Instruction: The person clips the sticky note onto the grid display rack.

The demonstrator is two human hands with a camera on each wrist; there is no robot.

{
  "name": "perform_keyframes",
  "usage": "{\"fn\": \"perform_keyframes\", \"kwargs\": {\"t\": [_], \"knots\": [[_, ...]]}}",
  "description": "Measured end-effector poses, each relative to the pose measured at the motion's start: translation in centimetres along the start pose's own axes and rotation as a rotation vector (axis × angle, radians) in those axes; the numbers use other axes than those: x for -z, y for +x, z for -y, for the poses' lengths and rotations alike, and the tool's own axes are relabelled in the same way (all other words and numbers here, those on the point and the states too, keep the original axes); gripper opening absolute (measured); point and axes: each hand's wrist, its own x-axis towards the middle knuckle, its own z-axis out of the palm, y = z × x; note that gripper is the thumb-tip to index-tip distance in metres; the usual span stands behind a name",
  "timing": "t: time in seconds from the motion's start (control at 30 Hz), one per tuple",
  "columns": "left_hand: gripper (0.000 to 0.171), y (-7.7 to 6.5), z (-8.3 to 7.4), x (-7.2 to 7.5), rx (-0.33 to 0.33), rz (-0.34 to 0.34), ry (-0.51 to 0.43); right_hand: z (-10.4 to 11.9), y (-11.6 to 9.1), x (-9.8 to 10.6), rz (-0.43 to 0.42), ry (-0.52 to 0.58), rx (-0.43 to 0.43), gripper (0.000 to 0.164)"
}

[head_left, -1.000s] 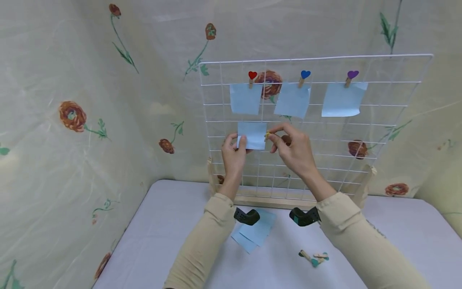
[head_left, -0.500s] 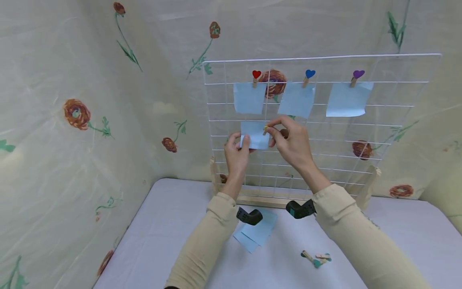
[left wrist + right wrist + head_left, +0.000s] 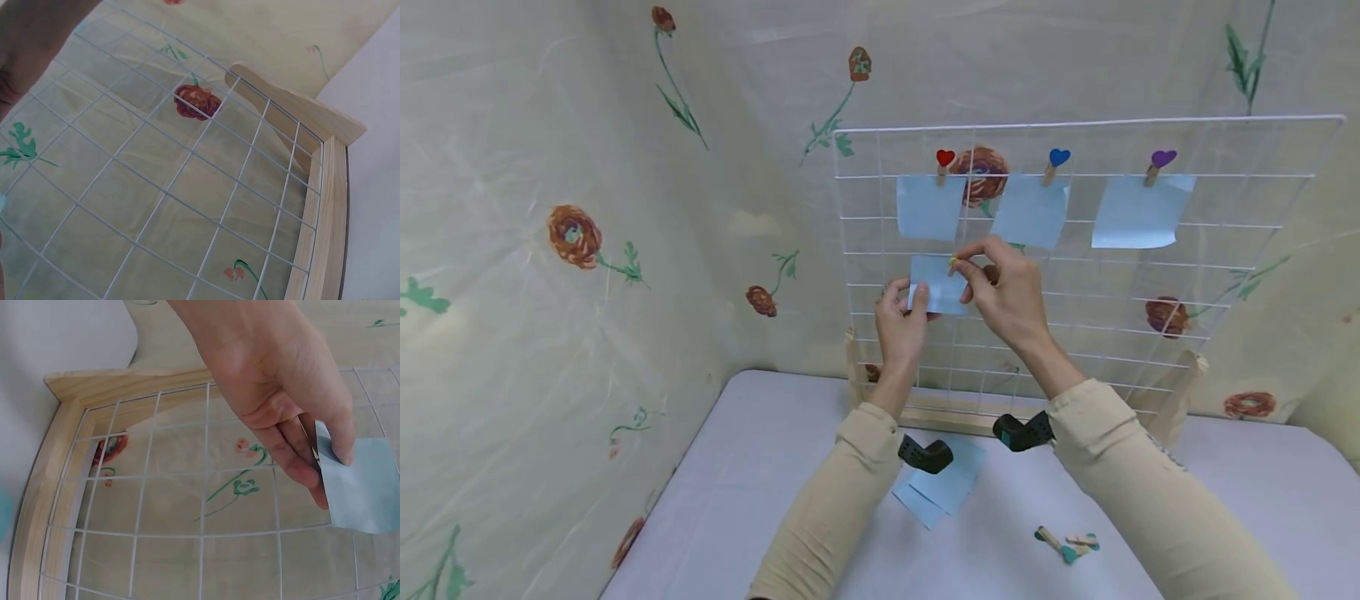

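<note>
In the head view, my left hand (image 3: 902, 329) pinches a square of light blue paper (image 3: 931, 279) by its lower left part, thumb in front. The paper lies close before a white wire grid (image 3: 1075, 325). My right hand (image 3: 1011, 287) pinches a small wooden clothespin (image 3: 952, 265) with a yellow top, at the paper's upper right part; the fingers hide most of it. Above, three blue papers hang by clothespins with a red heart (image 3: 945, 157), a blue heart (image 3: 1059, 157) and a purple heart (image 3: 1162, 158). The right wrist view shows the left thumb flat on the paper (image 3: 365, 487).
A wooden base (image 3: 955, 421) holds the grid upright on the white table (image 3: 700, 517). Several blue sheets (image 3: 951, 479) lie before it, and green-topped clothespins (image 3: 1067, 546) lie to their right. A flowered cloth (image 3: 737, 167) hangs behind.
My right hand has moved leftward with the clothespin, from the paper's right edge to over its upper right part. The left hand keeps its grip on the paper. The head view has shifted slightly.
</note>
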Motion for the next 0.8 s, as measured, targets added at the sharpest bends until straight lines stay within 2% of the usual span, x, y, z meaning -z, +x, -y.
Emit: {"fn": "perform_keyframes", "kwargs": {"t": [0.07, 0.27, 0.5, 0.8], "knots": [[0.023, -0.4, -0.8, 0.0, 0.007, 0.003, 0.000, 0.0, 0.1, -0.1, -0.006, -0.006, -0.004, 0.009], [0.023, -0.5, -1.1, 0.0, 0.005, -0.010, 0.018, -0.3, 0.3, -0.3, -0.011, -0.045, -0.008, 0.009], [0.026, 0.8, 1.1, 0.0, 0.014, -0.004, 0.015, -0.4, 0.7, -0.4, -0.041, -0.081, 0.043, 0.009], [0.024, 0.7, 1.9, -0.1, -0.037, -0.005, 0.010, -0.8, 0.4, -0.2, -0.047, -0.005, 0.056, 0.008]]}}
